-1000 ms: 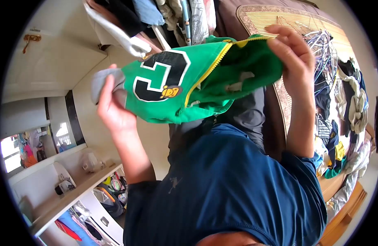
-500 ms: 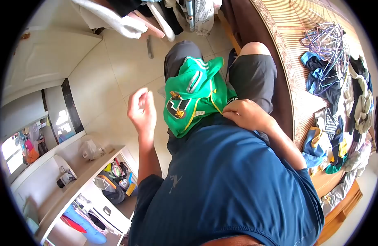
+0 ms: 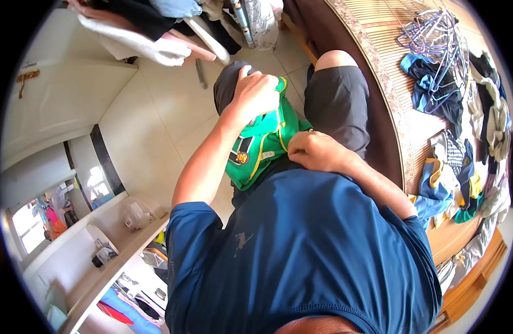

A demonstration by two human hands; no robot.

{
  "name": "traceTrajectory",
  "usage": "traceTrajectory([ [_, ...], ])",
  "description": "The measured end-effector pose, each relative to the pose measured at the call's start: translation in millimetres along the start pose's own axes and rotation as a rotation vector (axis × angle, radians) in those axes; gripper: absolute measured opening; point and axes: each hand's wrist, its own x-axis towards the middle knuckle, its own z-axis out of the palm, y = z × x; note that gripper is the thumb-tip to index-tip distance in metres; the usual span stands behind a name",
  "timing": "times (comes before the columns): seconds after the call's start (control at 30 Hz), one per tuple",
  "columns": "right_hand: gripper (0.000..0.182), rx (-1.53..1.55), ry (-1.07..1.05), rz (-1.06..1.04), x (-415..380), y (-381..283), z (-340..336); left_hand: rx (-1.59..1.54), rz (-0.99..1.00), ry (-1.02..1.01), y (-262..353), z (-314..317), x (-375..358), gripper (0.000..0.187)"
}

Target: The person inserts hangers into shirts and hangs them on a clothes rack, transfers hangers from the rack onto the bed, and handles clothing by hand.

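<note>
A green jacket (image 3: pixel 256 147) with a yellow zipper and a black-and-white letter patch lies bunched on my lap, over dark grey shorts. My left hand (image 3: pixel 255 93) rests on the far end of the jacket near my left knee, fingers curled down onto the fabric. My right hand (image 3: pixel 317 151) presses on the near edge of the jacket against my blue shirt, fingers closed on the cloth. Part of the jacket is hidden under both hands.
A bed with a bamboo mat (image 3: pixel 395 50) runs along the right, holding a heap of wire hangers (image 3: pixel 434 39) and several loose clothes (image 3: pixel 462 161). Hanging garments (image 3: pixel 156 33) fill the top. A white shelf unit (image 3: pixel 117 250) stands at lower left on the tiled floor.
The jacket came down from in front of me onto my lap. My left hand, free half a second ago, has moved onto its far end. My right hand stays on the near edge.
</note>
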Motion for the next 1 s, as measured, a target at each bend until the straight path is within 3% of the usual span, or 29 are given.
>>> traceTrajectory([
  [0.07, 0.018, 0.065, 0.031, 0.076, -2, -6, -8, -0.315, -0.087, 0.082, -3, -11, 1, 0.023],
  [0.13, 0.02, 0.128, 0.053, 0.139, -2, -9, -11, -1.134, -0.2, 0.051, -13, -23, -9, 0.019],
  [0.17, 0.023, 0.262, 0.193, 0.183, -1, -8, -10, -1.577, -0.18, 0.042, -8, -38, -20, 0.02],
  [0.2, 0.027, 0.398, 0.324, 0.222, 2, -9, -11, -1.763, -0.176, 0.131, -1, -52, -31, 0.027],
  [0.23, 0.035, 0.451, 0.363, 0.285, 6, -12, -14, -1.793, -0.156, 0.188, 1, -59, -41, 0.029],
  [0.37, 0.058, 0.441, 0.442, 0.049, 29, -28, -31, -1.873, -0.111, 0.417, 16, -82, -71, 0.036],
  [0.5, 0.064, 0.305, 0.412, -0.198, 66, -71, -59, -1.827, 0.02, 0.659, 25, -132, -83, 0.035],
  [0.67, 0.037, 0.329, 0.738, -0.538, 118, -131, -130, -1.624, 0.387, 0.83, 57, -240, -92, 0.024],
  [0.73, 0.024, 0.005, 1.003, -0.756, 123, -153, -181, -1.497, 0.544, 0.812, 69, -275, -89, 0.029],
  [0.77, 0.02, -0.002, 1.102, -0.683, 113, -174, -203, -1.39, 0.518, 0.81, 98, -294, -88, 0.044],
  [0.8, 0.016, -0.007, 1.201, -0.604, 102, -193, -223, -1.38, 0.551, 0.814, 100, -300, -83, 0.044],
  [0.87, 0.019, -0.058, 1.458, -0.787, 92, -208, -270, -1.224, 0.702, 0.96, 101, -313, -68, 0.053],
  [0.9, 0.017, 0.063, 1.205, -1.192, 87, -233, -279, -1.149, 0.71, 0.888, 92, -327, -85, 0.044],
  [0.93, 0.022, 0.117, 1.176, -1.181, 79, -244, -286, -1.158, 0.725, 0.885, 98, -321, -84, 0.044],
  [1.0, 0.021, 0.102, 1.003, -1.204, 72, -253, -287, -1.582, 0.669, 0.631, 112, -295, -88, 0.039],
])
